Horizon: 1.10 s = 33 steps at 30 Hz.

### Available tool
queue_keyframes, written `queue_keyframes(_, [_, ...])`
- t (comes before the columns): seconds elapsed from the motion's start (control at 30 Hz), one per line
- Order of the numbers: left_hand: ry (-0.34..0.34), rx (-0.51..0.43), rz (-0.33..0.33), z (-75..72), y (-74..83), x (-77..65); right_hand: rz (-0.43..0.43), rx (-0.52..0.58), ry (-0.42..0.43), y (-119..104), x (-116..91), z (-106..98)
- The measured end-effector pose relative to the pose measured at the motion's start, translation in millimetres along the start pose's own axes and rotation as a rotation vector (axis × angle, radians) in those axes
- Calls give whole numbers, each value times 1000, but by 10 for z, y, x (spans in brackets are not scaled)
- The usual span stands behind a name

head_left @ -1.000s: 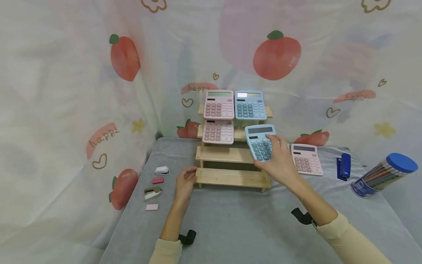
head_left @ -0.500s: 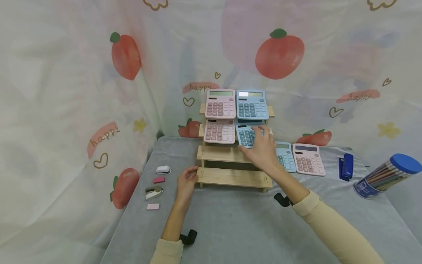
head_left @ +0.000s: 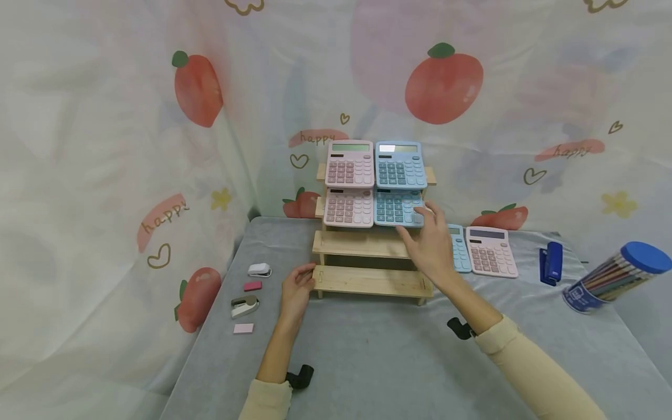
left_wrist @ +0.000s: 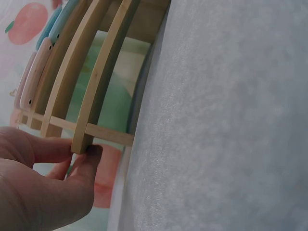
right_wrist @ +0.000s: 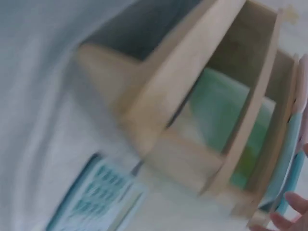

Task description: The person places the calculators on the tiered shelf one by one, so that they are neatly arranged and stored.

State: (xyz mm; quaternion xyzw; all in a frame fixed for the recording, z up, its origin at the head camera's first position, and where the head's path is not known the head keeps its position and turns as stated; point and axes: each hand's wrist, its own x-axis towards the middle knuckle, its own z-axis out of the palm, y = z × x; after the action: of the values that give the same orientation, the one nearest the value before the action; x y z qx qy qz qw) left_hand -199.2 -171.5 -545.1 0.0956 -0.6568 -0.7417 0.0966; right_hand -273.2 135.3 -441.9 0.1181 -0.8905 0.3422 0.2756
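My left hand (head_left: 296, 290) pinches the left end of the lowest board of a stepped wooden shelf (head_left: 367, 280); in the left wrist view, thumb and fingers (left_wrist: 86, 161) hold that board end. My right hand (head_left: 433, 248), thumb and fingers spread apart, is beside the lower right corner of a blue calculator (head_left: 396, 207) on the second tier from the top. Whether a fingertip touches it I cannot tell. To its left stands a pink calculator (head_left: 347, 209). On the top tier are another pink calculator (head_left: 350, 164) and another blue calculator (head_left: 400, 165).
Right of the shelf lie a blue calculator (head_left: 460, 251), partly behind my right hand, a pink calculator (head_left: 492, 252), a blue stapler (head_left: 551, 263) and a pencil tub (head_left: 585, 297). On the left are a white stapler (head_left: 259, 270), a grey-white stapler (head_left: 244, 305) and two erasers (head_left: 252, 286).
My right hand has carried a blue calculator leftward onto the second tier, beside the pink one. Its fingers have since come off and drawn back right. My left hand has stayed on the shelf.
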Motion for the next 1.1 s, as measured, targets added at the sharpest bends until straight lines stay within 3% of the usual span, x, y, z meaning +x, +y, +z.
queue_keyframes(0.3, [17,26,-2,-1,16,-11,99,-135,-76,910,-287,-420])
queue_keyframes(0.6, [20,28,4,14,-14,1,208,-253,-323,1774,-415,-758])
queue_keyframes(0.83, [13,28,1,-10,-20,4,242,-260,-388,2132,-410,-800])
queue_keyframes(1.1, [10,25,1,-6,-5,-4,299,-248,-435,2297,-386,-736])
